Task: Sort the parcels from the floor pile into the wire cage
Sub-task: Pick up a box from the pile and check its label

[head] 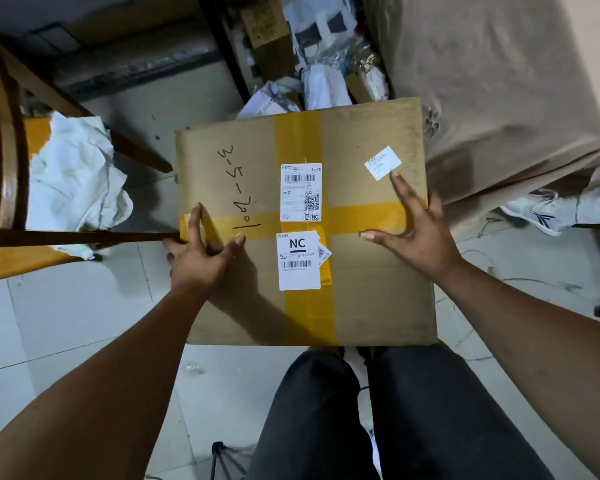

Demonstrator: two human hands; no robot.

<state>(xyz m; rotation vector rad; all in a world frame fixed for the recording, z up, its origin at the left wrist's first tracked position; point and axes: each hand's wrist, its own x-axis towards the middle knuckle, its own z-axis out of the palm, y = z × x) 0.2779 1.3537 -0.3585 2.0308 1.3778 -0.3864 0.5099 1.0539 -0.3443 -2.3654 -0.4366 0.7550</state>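
Pale tiled floor, scuffed, dim indoor light.

Parcels counted: one large brown cardboard box in front of two knees in dark trousers, top face up toward the camera. Crossed by two bands of yellow tape, one lengthwise, one across. Carrying two large white shipping labels, the barcode-and-QR label at centre and the "NC" label just nearer the body; one small white sticker near the far right corner; one smaller tag tucked against the NC label. Handwritten black digits on the left half. Cannot tell whether resting on the floor or lifted.

Grips: two. Left grip at the left edge of the box, fingers spread, forefinger and thumb flat on the tape, outer fingers over the side. Right grip flat on the top near the right edge, fingers splayed straight, forefinger tip touching the small sticker. Nothing pinched in either.

Around: beyond the far edge, a loose heap of white plastic mail bags and small cartons, partly hidden by the box. Left, one brown wooden chair with a crumpled white cloth on its seat, close beside the box. Right, beige fabric-covered bulk; one white shoe below it.
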